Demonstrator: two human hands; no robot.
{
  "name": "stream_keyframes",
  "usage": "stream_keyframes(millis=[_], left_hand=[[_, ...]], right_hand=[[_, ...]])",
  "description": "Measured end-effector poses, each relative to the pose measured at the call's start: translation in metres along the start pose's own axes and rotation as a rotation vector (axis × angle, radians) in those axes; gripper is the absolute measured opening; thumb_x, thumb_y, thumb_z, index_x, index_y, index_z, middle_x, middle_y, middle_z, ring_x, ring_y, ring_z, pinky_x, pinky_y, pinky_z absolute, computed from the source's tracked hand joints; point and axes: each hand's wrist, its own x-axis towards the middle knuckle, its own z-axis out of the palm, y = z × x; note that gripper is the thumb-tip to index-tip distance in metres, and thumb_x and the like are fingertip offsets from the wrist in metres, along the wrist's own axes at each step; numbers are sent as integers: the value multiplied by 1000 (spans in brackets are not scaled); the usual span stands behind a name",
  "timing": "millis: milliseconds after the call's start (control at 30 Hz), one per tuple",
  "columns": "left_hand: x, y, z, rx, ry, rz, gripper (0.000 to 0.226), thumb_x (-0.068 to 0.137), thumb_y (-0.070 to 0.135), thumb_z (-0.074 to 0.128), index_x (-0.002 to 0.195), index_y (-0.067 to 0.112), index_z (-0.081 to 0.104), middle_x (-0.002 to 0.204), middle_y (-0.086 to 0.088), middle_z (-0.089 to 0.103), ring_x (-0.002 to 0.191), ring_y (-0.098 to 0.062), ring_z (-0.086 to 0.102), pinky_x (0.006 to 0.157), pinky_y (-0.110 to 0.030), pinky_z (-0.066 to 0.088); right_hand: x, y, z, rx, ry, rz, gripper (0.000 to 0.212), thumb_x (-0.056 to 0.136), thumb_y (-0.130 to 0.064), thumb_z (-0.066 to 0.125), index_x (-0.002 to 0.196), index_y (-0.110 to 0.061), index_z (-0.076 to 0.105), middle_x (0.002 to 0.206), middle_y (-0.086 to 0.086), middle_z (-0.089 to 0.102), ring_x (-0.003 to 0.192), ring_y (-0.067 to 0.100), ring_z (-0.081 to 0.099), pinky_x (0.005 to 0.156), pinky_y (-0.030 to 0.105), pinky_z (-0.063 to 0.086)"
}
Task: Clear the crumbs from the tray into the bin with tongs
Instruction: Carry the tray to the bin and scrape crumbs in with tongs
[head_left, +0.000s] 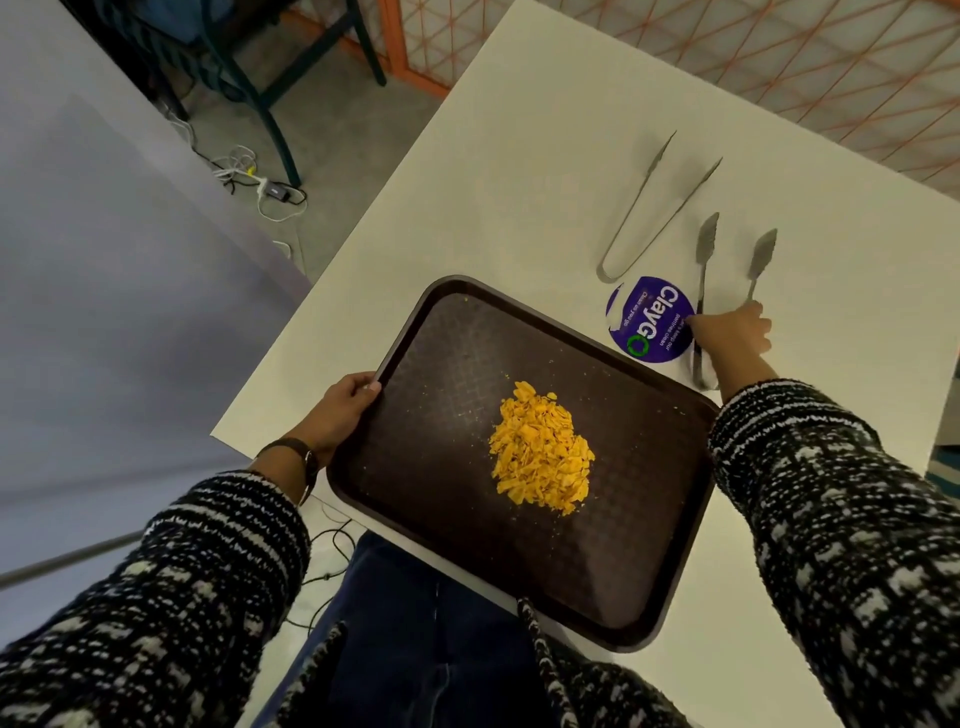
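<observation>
Your right hand (732, 332) curls round the spoon-tipped tongs (705, 244) — tips toward the far edge of the table (519, 182), crumbs (540, 452) behind them; your left hand (340, 410) grips the tray (410, 335) by its left rim.

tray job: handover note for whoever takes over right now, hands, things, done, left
Left hand grips the tray's left rim.
Right hand curls over the scalloped tongs, which lie on the table partly across the ClayGo-labelled container, likely the bin.
Plain tongs lie beyond, untouched.
Crumbs sit piled mid-tray.
Done: apparently nothing cleared yet.
Left: lift the tongs, move all crumbs to the bin.
</observation>
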Motion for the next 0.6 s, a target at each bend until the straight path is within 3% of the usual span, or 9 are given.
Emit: stream_keyframes(millis=[133,267,367,467,533,600], left_hand=[[7,-5,0,27,21,32,39,101,23,37,136,8,43,128,-13,55,111,-28,55,89,-34,44],[8,-6,2,44,20,46,37,102,21,36,136,7,43,122,-10,54,107,-24,53,88,-33,42],[11,-9,-2,63,18,58,37,101,20,37,135,6,43,129,-11,54,114,-28,53,97,-37,43],[12,-10,-3,91,2,82,36,101,19,39,133,5,45,132,-16,53,117,-32,52,102,-42,42],[11,-10,-3,120,1,112,35,100,16,41,132,4,46,131,-17,53,114,-31,53,99,-40,43],[11,-12,-3,167,16,138,36,98,15,43,132,3,47,131,-17,53,115,-33,52,99,-39,42]], right_hand=[[-4,11,-7,70,70,-101,77,82,-21,66,145,-11,22,143,16,33,129,39,40,106,48,38],[-27,28,-15,126,139,-233,75,79,-31,67,141,-11,30,137,15,40,120,37,50,99,45,45],[-60,39,-26,245,151,-294,69,69,-46,62,128,-13,47,123,12,56,105,30,60,87,38,51],[-109,65,-33,314,126,-323,53,68,-44,60,114,-17,54,106,7,63,87,22,61,78,32,50],[-151,92,-31,278,70,-320,48,69,-41,64,113,-26,54,104,1,65,88,21,63,82,36,53],[-193,124,-23,181,-9,-348,57,69,-43,67,123,-32,49,115,-3,63,99,22,65,87,39,53]])
